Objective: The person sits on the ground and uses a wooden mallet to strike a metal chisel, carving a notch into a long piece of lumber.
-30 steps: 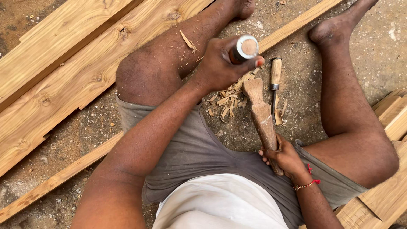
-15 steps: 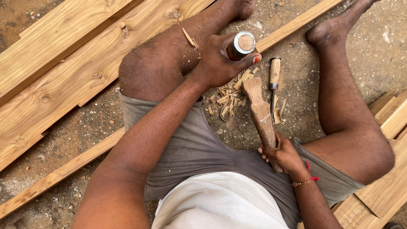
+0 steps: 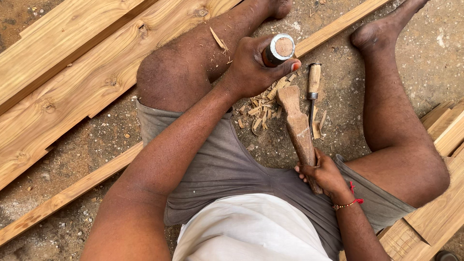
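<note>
Left hand [image 3: 253,65] is clenched round a chisel [image 3: 279,48]. All you see of it is the butt end with its metal ring, pointing up at the camera; the blade is hidden under the fist. Right hand [image 3: 324,174] is closed on the near, narrow end of the wood piece [image 3: 297,125], which lies on the ground between the legs. Its wider far end sits just below the left hand, in a heap of chips [image 3: 263,108].

My two cents on doing this bit well:
- Pin the wood hard with the right hand and keep it flat on the ground so it can't roll.
- Keep that hand behind the cutting edge, as it is now, with the edge facing away from the legs.
- Take thin shavings, not big bites. I'd guess the grain tears easily near that rounded end.
- Brush the chips aside now and then so the cut stays visible.

A second chisel [image 3: 313,84] with a pale handle lies just right of the wood, beyond the right hand. Wide planks [image 3: 96,82] lie well off to the left of the left arm.

No packages, labels or signs in view. The only bright colour is a red thread [image 3: 355,200] on the right wrist.
</note>
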{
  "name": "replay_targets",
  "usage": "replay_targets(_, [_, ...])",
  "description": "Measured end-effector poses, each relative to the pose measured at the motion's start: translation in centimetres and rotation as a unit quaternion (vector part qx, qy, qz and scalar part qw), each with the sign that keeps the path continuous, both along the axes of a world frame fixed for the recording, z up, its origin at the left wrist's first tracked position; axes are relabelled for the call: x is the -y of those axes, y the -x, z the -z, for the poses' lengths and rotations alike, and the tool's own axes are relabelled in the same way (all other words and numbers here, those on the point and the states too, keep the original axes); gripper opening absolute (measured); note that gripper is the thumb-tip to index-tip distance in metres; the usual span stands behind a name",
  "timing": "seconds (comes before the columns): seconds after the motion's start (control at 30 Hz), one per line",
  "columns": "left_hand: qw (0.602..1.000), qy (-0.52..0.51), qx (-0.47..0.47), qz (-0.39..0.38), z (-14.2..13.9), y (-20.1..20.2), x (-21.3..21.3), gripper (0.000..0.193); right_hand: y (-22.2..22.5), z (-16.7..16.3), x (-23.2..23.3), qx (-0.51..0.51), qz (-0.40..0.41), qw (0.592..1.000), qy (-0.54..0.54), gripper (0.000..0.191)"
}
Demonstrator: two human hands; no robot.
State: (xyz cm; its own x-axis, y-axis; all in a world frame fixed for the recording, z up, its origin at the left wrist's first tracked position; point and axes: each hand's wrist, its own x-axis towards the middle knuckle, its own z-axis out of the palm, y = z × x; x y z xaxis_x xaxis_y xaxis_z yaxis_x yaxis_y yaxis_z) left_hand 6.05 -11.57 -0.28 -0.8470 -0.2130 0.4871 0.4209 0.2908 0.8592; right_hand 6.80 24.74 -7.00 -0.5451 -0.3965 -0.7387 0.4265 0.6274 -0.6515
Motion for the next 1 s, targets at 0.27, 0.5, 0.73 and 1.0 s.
replay_targets(0.27, [1.0, -0.004, 0.007, 0.002, 0.14, -0.3, -0.09, 0.028, -0.04, -0.23, 0.21, -0.008, -0.007, 1.0, -0.007, 0.049])
replay_targets(0.5, [1.0, -0.006, -0.017, 0.003, 0.52, -0.2, -0.1, 0.028, -0.13, -0.37, 0.3, -0.01, -0.01, 1.0, -0.012, 0.049])
replay_targets(0.73, [1.0, -0.009, -0.022, 0.008, 0.77, -0.16, 0.02, 0.026, 0.04, -0.24, 0.28, -0.006, -0.006, 1.0, -0.007, 0.054])
replay_targets(1.0, [1.0, -0.002, -0.02, 0.0, 0.67, -0.21, 0.02, 0.028, 0.08, -0.32, 0.33, -0.006, -0.006, 1.0, -0.024, 0.055])
